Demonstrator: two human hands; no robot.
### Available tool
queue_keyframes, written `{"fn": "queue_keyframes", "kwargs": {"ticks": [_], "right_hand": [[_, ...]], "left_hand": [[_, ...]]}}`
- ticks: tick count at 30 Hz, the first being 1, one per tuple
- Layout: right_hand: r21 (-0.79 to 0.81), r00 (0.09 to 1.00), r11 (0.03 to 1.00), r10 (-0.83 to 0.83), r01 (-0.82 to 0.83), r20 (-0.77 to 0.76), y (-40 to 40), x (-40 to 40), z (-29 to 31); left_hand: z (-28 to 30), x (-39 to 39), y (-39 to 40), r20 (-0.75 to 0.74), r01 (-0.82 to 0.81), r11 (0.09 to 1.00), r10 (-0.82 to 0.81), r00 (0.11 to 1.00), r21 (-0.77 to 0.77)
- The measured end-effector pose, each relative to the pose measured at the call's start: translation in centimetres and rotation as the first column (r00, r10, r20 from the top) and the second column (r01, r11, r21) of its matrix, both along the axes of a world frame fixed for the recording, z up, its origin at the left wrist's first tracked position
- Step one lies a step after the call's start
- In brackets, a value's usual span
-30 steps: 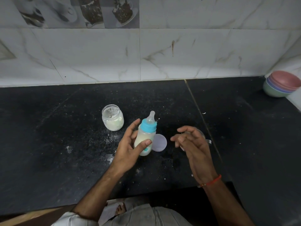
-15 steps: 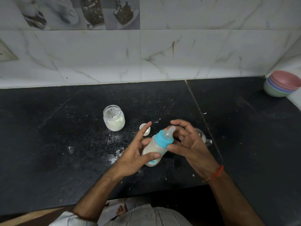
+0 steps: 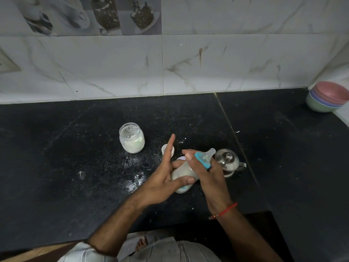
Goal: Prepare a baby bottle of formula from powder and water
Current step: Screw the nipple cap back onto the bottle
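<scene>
The baby bottle, full of milky white liquid with a blue collar and clear teat, is held tilted above the black counter, teat pointing up and right. My left hand holds its body from the left, thumb across the lower part and index finger pointing straight up. My right hand wraps the bottle near the collar from the right. A glass jar of formula powder stands open behind and to the left. A small steel lidded water pot sits just behind my right hand.
A small white cup and a pale lilac bottle cap lie on the counter behind my left hand, partly hidden. Spilled powder dusts the counter left of the bottle. Stacked coloured bowls sit at the far right by the tiled wall.
My right hand came in from the right and took hold of the bottle near the collar. The bottle went from upright to tilted, teat toward the right, and shifted slightly right and nearer.
</scene>
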State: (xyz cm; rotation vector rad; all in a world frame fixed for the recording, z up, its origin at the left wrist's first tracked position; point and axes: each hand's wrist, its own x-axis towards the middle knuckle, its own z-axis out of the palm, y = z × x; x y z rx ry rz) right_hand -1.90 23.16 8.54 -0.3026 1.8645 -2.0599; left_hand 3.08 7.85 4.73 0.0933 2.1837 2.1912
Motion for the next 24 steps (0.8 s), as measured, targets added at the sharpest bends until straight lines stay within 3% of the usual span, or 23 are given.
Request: {"fn": "queue_keyframes", "kwargs": {"ticks": [2, 4, 6, 8, 12, 16, 18, 21, 24], "right_hand": [[-0.093, 0.986, 0.983, 0.154, -0.159, -0.059, 0.8, -0.9, -0.1], [-0.148, 0.921, 0.909, 0.379, -0.39, -0.094, 1.7, -1.7, 0.1], [-0.165, 0.854, 0.839, 0.512, -0.519, -0.09, 1.9, -2.1, 0.5], [-0.163, 0.885, 0.87, 0.459, -0.465, -0.074, 1.4, -1.9, 0.8], [-0.092, 0.983, 0.979, 0.177, -0.18, -0.044, 0.2, -0.9, 0.8], [0.01, 0.996, 0.997, -0.082, 0.081, 0.031, -1.3, 0.4, 0.6], [-0.029, 0.999, 0.999, -0.027, 0.028, 0.021, -1.2, 0.1, 0.5], [-0.122, 0.967, 0.96, 0.251, -0.254, -0.038, -0.2, -1.0, 0.9], [-0.077, 0.919, 0.916, 0.394, -0.393, -0.003, 0.2, -1.8, 1.7]], "left_hand": [[0.2, 0.3, -0.5, 0.06, 0.065, 0.992, -0.072, 0.996, 0.107], [0.6, 0.6, -0.8, 0.107, 0.146, 0.966, -0.172, 0.979, 0.212], [0.9, 0.8, -0.5, 0.133, 0.189, 0.948, -0.228, 0.965, 0.255], [0.9, 0.7, -0.4, 0.124, 0.183, 0.955, -0.216, 0.969, 0.235], [0.9, 0.2, -0.8, 0.046, 0.132, 0.989, -0.135, 0.99, 0.073], [0.9, -0.1, -1.0, -0.008, 0.077, 0.997, -0.077, 0.997, -0.019], [1.1, -0.1, -1.3, 0.018, 0.111, 0.994, -0.112, 0.994, 0.018], [1.7, 0.2, -2.0, 0.078, 0.132, 0.984, -0.141, 0.987, 0.117], [1.9, 0.2, -2.1, 0.075, 0.146, 0.984, -0.154, 0.985, 0.103]]}}
